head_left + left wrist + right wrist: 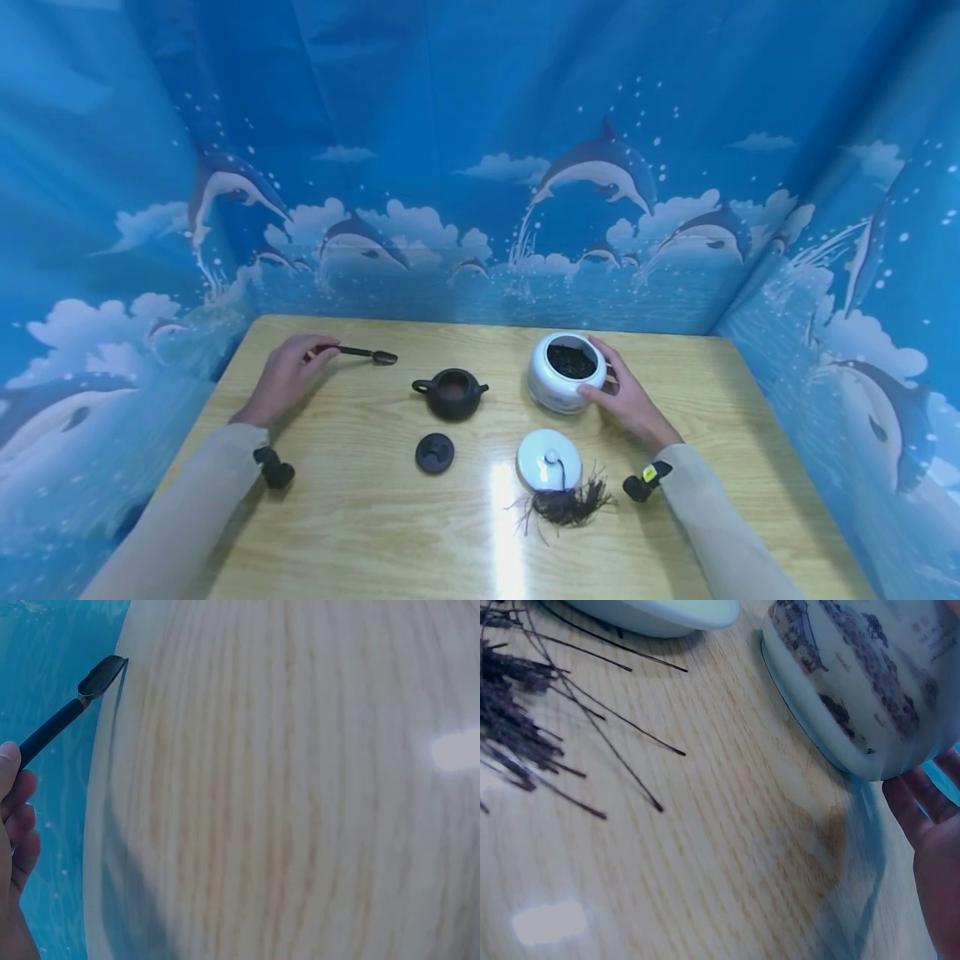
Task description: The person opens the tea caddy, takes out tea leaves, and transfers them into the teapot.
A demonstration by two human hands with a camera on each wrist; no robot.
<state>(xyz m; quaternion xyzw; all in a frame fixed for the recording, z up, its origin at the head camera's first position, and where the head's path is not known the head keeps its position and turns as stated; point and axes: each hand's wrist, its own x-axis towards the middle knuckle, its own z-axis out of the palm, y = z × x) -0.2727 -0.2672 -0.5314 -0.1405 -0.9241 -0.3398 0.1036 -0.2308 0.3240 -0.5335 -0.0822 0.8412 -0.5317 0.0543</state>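
My left hand pinches the handle of a small black scoop near the table's far left. In the left wrist view the scoop points away from the fingers, and its bowl overlaps the table edge. My right hand grips the right side of a white porcelain jar, thumb near the rim and fingers round the far side. Dark tea leaves lie inside the uncovered jar. The right wrist view shows a painted landscape on the jar's wall.
Between the hands stands a dark teapot without its lid; the round teapot lid lies in front of it. Nearer than the jar are its white lid and a dark stringy tassel. A blue dolphin curtain surrounds the wooden table.
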